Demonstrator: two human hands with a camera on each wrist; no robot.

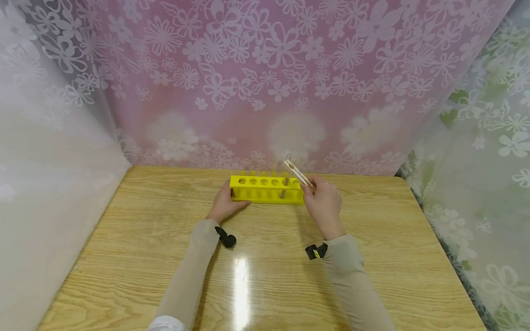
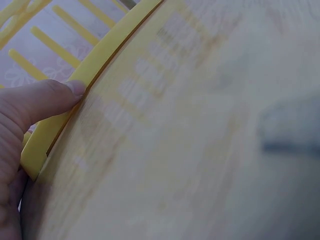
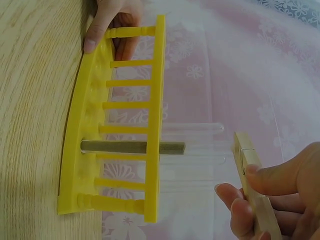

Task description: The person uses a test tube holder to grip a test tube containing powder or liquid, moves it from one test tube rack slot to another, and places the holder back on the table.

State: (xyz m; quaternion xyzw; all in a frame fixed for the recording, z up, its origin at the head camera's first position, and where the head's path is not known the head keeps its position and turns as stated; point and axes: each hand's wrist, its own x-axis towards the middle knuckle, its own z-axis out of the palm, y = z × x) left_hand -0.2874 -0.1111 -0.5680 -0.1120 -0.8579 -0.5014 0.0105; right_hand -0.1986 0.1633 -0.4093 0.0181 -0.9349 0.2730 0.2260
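A yellow test tube rack (image 1: pixel 265 199) stands upright on the table. My left hand (image 1: pixel 225 202) grips its left end, and the left wrist view has the thumb (image 2: pixel 52 97) on the base's edge. In the rack stands a glass test tube with grey contents (image 3: pixel 117 146). My right hand (image 1: pixel 325 202) holds a wooden test tube clamp (image 3: pixel 251 185) between thumb and fingers, above the rack's right end. The clamp's tip is close to the tube's mouth; I cannot tell whether it touches the glass. Clear glass tubes (image 3: pixel 195 128) rise behind the grey-filled one.
The wood-grain table (image 1: pixel 157 253) extends in front of the rack and to both sides. A pink floral curtain (image 1: pixel 256 92) hangs close behind the rack, with pale sheets at left and right. Black wrist mounts (image 1: pixel 225 237) sit on both sleeves.
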